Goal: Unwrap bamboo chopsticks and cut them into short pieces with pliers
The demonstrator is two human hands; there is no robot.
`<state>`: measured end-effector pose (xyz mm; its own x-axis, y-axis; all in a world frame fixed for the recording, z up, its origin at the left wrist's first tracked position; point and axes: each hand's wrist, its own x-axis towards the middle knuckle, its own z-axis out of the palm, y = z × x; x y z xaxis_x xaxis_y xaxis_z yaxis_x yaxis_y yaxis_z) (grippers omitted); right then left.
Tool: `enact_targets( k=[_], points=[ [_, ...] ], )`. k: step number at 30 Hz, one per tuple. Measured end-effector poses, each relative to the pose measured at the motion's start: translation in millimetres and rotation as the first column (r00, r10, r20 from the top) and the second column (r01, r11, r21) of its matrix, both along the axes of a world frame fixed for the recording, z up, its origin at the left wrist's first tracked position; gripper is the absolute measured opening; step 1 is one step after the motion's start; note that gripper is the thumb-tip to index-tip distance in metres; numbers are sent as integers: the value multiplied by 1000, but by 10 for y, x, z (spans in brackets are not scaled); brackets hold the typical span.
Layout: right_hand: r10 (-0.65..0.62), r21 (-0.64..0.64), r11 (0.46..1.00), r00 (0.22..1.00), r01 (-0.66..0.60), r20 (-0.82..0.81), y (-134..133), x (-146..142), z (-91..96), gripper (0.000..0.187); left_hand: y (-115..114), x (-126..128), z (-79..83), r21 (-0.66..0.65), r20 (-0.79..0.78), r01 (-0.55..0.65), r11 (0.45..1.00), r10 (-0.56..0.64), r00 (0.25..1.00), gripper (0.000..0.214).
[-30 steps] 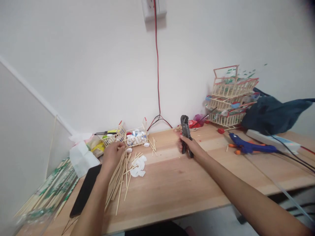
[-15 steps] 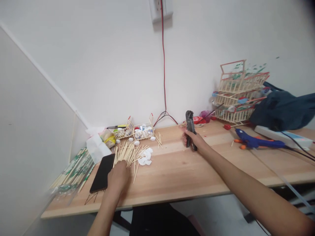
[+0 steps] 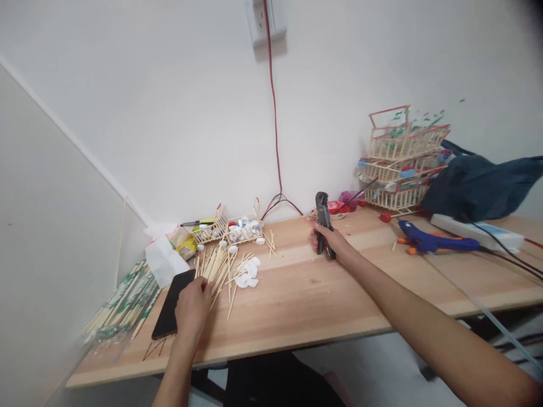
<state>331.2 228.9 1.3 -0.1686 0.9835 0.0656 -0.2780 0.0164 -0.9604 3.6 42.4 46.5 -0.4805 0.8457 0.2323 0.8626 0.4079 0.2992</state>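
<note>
Evidently, the stick pile (image 3: 217,271) is lying fanned out so that its loose ends are falling within easy reach of the left hand (image 3: 194,302). That hand is hovering over or touching the pile's near end, fingers bent inward; whether they are pinching a stick, I cannot tell. Right of the pile, the right hand (image 3: 331,238) is gripping black pliers (image 3: 322,208) around the handles, the head pointing upward, probably so that the tips are standing off the wood. A phone (image 3: 169,305) is lying just left of the pile, white paper strips (image 3: 248,272) are lying at its right side, and two small carts (image 3: 245,238) are standing behind it, perhaps set back to free the front. Bare table (image 3: 288,302) is stretching between pile and pliers, giving sideways room; the front edge is running nearer the pile, offering less. Well right of the pile, a glue gun (image 3: 436,243) is lying.
</note>
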Motion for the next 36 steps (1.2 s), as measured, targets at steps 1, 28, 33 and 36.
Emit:
enact_targets(
  k=[1, 28, 33, 36],
  points=[
    [0, -5, 1000, 1000, 0, -1, 1, -1, 3, 33, 0, -8, -4, 58, 29, 12, 998, -14, 999, 24],
    [-2, -21, 1000, 1000, 2, 8, -22, -4, 37, 33, 124, 311, -193, 105, -284, 301, 948, -262, 922, 26],
    [-1, -7, 1000, 1000, 1, 7, -40, -10, 60, 32, 211, 436, -197, 125, -282, 487, 864, -440, 853, 33],
    [-5, -10, 1000, 1000, 5, 20, -26, -6, 46, 32, 318, 560, -171, 89, -206, 527, 845, -502, 840, 31]
  ],
)
